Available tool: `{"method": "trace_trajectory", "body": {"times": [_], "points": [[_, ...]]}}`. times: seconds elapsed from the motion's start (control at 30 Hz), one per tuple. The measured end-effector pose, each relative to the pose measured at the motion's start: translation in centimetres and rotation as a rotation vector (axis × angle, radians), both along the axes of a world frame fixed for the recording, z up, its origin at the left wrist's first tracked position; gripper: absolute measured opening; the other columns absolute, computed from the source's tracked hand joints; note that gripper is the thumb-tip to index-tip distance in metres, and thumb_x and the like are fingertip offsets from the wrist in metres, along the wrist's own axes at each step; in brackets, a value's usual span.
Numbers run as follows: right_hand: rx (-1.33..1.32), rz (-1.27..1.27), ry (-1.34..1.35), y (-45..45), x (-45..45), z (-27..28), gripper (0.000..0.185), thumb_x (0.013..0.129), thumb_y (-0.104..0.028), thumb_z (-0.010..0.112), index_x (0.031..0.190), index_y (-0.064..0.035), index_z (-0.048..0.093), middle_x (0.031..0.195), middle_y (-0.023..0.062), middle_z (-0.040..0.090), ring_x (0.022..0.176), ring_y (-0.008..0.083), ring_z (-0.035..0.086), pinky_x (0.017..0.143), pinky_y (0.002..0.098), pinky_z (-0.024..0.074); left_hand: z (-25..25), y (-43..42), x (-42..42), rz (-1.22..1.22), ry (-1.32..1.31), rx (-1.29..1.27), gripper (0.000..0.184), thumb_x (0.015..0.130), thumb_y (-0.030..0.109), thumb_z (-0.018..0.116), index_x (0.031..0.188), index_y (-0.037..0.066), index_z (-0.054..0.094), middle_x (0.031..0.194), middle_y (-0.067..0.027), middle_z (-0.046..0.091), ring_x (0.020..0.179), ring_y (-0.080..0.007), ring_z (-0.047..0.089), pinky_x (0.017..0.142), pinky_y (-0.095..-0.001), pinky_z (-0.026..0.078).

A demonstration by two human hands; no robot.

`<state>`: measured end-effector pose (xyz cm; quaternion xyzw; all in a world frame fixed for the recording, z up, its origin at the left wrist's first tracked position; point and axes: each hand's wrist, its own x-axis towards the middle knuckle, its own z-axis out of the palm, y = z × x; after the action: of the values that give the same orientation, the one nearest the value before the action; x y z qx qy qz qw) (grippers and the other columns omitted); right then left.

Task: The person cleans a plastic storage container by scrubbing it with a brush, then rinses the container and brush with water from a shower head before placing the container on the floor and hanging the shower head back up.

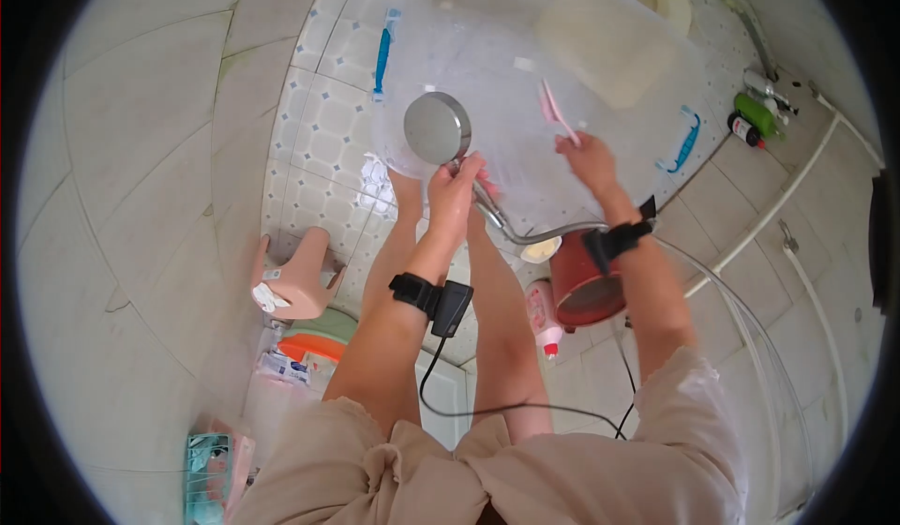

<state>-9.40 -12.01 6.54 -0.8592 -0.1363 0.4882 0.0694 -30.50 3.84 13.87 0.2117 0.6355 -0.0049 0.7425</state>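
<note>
Your shower head [437,128] looks like shiny, smooth metal, its hose [539,237] ridged and silvery, while the clear bin [469,56] and blue handles [382,60] look plastic, the pink stool [298,277] smooth plastic, the floor tiles [323,136] glossy, and your beige clothing [562,478] soft, matt cloth.

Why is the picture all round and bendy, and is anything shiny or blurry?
Head view: black rounded edges and curving wall lines, probably from a very wide lens; white glare on the floor tiles; shiny rim on the shower head; pink brush slightly blurry.
</note>
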Motion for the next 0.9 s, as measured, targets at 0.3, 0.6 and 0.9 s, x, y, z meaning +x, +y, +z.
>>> {"method": "trace_trajectory", "body": {"times": [0.3,0.6,0.9], "points": [[0.533,-0.552,0.044,2.1,-13.8,12.9,0.040,0.109,-0.035,0.053,0.134,-0.0061,0.064,0.117,0.0194,0.073,0.107,0.0333,0.069,0.096,0.0416,0.0511,4.9,-0.8,1.7,-0.400,-0.222,-0.045,0.039,0.104,0.030,0.059,0.129,0.000,0.066,0.114,-0.0065,0.070,0.104,-0.0163,0.064,0.094,-0.0315,0.050],[0.408,-0.746,-0.078,-6.5,-13.5,17.7,0.039,0.110,-0.033,0.053,0.134,-0.0036,0.064,0.114,0.0106,0.070,0.105,0.0185,0.063,0.094,0.0353,0.0487,-3.7,10.3,-6.4,-0.379,0.311,0.592,0.037,0.087,0.021,0.078,0.119,0.003,0.068,0.108,-0.0102,0.069,0.098,-0.0216,0.067,0.087,-0.0346,0.053],[0.718,-1.285,-0.246,-12.5,-11.6,29.7,0.043,0.111,-0.042,0.049,0.128,-0.0039,0.058,0.093,-0.0004,0.059,0.081,0.0078,0.054,0.073,0.0272,0.0459,3.0,9.7,0.6,-0.551,0.097,0.561,0.018,0.081,0.007,0.074,0.082,0.009,0.057,0.068,-0.0026,0.056,0.055,-0.0154,0.057,0.051,-0.0323,0.052]]}}
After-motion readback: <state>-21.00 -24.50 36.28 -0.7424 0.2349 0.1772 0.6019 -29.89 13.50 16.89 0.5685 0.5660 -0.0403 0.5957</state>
